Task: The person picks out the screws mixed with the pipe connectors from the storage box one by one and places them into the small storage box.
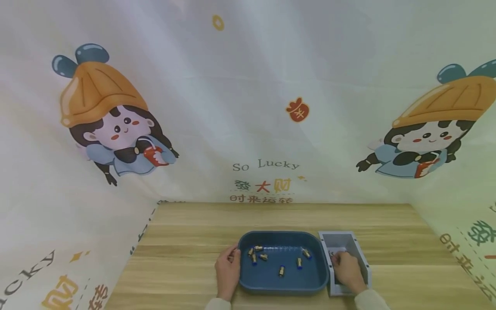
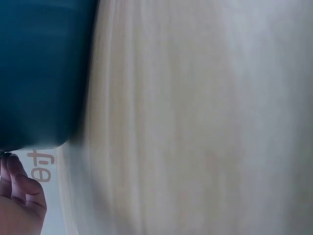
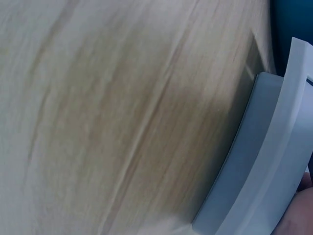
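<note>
A dark blue tray (image 1: 286, 282) holds several small brass push-in fittings with blue collars, such as the fitting (image 1: 281, 271) near its front. My left hand (image 1: 227, 272) holds the tray's left rim, its curled fingertips right at the edge in the left wrist view. To the right of the tray stands a grey open box (image 1: 368, 275). Inside it is my right hand (image 1: 347, 269), fingers bent down toward the box's left wall. Small pieces show by these fingertips; I cannot tell whether one is pinched. In the right wrist view the box wall hides most of this hand.
Both containers stand side by side on a wood-grain table (image 1: 174, 254). A printed cloth (image 1: 248, 129) hangs behind the table and along both sides.
</note>
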Demonstrator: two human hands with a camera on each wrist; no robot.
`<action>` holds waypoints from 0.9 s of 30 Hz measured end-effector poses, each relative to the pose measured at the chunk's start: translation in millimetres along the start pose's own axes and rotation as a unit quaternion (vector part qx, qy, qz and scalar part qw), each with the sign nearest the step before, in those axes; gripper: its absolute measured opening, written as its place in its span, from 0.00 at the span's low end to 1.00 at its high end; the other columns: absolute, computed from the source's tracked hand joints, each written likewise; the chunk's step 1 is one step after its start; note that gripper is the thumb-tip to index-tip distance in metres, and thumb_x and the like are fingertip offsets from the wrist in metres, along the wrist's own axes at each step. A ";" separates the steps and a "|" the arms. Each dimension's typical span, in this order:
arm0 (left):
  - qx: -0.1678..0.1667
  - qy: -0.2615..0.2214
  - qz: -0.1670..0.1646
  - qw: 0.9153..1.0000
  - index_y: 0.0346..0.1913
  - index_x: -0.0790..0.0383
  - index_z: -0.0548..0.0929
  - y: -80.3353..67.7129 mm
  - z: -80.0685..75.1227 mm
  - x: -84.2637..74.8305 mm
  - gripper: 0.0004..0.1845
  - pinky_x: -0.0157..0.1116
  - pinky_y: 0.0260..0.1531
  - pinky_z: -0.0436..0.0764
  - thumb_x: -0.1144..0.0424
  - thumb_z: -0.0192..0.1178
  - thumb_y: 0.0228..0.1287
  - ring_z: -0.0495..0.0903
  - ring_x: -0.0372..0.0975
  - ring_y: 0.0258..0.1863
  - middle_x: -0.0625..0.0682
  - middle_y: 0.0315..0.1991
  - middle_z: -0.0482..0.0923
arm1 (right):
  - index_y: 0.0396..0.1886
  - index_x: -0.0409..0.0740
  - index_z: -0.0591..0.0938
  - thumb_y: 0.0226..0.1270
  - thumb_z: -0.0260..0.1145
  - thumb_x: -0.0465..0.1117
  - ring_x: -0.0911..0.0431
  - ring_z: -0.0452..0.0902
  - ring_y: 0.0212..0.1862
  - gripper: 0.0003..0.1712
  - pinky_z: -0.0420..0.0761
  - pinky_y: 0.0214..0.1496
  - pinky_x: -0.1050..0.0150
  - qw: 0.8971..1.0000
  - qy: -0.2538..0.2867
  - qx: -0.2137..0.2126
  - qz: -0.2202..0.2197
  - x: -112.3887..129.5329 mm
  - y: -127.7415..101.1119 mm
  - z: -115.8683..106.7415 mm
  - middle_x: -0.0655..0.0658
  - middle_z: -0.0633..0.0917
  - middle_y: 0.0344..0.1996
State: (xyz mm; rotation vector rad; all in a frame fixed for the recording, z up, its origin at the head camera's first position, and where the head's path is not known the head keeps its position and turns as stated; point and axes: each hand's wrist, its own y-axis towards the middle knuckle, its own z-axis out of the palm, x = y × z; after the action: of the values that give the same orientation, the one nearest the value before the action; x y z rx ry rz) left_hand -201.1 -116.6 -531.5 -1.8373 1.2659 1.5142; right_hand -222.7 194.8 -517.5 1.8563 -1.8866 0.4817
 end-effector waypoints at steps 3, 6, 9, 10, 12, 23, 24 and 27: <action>0.001 0.001 0.000 1.000 0.42 0.69 0.84 -0.9 -0.5 0.1 0.09 0.27 0.27 0.76 0.73 0.61 0.59 0.75 0.34 0.27 0.55 0.30 0.81 | 0.22 0.35 0.78 0.58 0.60 0.29 0.54 0.74 0.24 0.06 0.74 0.26 0.58 1.000 -0.005 0.000 0.001 -0.3 -0.9 0.8 0.46 0.78 0.18; 0.001 0.001 -0.002 1.000 0.43 0.69 0.84 -1.5 -1.2 -0.7 0.09 0.27 0.27 0.75 0.73 0.61 0.59 0.75 0.35 0.27 0.55 0.30 0.80 | 0.22 0.34 0.78 0.58 0.59 0.29 0.54 0.74 0.24 0.06 0.74 0.26 0.58 1.000 -0.009 0.000 -0.004 -0.5 -1.5 1.7 0.46 0.78 0.18; 0.001 0.001 -0.003 1.000 0.43 0.68 0.84 -1.4 -1.4 -0.7 0.09 0.27 0.27 0.75 0.73 0.61 0.59 0.76 0.35 0.28 0.54 0.31 0.80 | 0.22 0.34 0.79 0.57 0.60 0.29 0.54 0.75 0.24 0.06 0.75 0.27 0.57 1.000 -0.010 -0.009 -0.017 -0.9 -2.2 2.0 0.45 0.79 0.18; 0.002 0.000 -0.003 1.000 0.43 0.68 0.84 -1.3 -1.5 -1.1 0.10 0.27 0.27 0.75 0.72 0.61 0.59 0.76 0.35 0.28 0.54 0.31 0.80 | 0.22 0.34 0.79 0.57 0.59 0.29 0.53 0.75 0.24 0.05 0.76 0.27 0.57 1.000 -0.010 -0.011 -0.019 -0.8 -2.6 1.8 0.45 0.79 0.19; 0.004 0.000 -0.003 1.000 0.43 0.68 0.84 -1.0 -1.0 -1.2 0.10 0.27 0.28 0.75 0.72 0.61 0.59 0.76 0.35 0.28 0.55 0.31 0.80 | 0.23 0.33 0.79 0.57 0.59 0.29 0.53 0.76 0.25 0.05 0.76 0.28 0.56 1.000 -0.011 -0.011 -0.018 -0.7 -3.0 1.4 0.44 0.80 0.19; 0.000 0.015 -0.002 1.000 0.42 0.68 0.85 -0.8 0.4 -0.5 0.09 0.28 0.27 0.76 0.72 0.62 0.59 0.76 0.36 0.27 0.54 0.30 0.81 | 0.27 0.31 0.79 0.58 0.59 0.29 0.53 0.76 0.26 0.04 0.76 0.28 0.58 0.999 -0.011 0.007 0.039 1.6 -1.7 1.2 0.43 0.80 0.21; 0.001 0.013 -0.002 1.000 0.43 0.68 0.85 -0.5 0.3 -0.5 0.09 0.28 0.27 0.76 0.72 0.62 0.58 0.77 0.36 0.27 0.55 0.30 0.81 | 0.27 0.31 0.79 0.58 0.59 0.29 0.53 0.76 0.26 0.05 0.76 0.27 0.58 0.999 -0.013 0.006 0.037 1.8 -1.3 1.1 0.43 0.80 0.21; 0.005 0.009 -0.005 1.000 0.43 0.68 0.84 0.6 -0.4 -1.2 0.09 0.29 0.28 0.76 0.71 0.62 0.58 0.78 0.38 0.28 0.55 0.30 0.82 | 0.28 0.31 0.79 0.61 0.57 0.30 0.54 0.75 0.25 0.07 0.76 0.27 0.58 0.999 -0.018 0.011 0.034 2.7 -0.1 0.8 0.43 0.80 0.21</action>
State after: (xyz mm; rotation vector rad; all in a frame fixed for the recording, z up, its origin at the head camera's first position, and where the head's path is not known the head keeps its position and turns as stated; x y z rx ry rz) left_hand -201.4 -116.8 -530.2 -1.8538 1.2676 1.4861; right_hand -222.6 192.0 -516.8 1.8317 -1.9807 0.4944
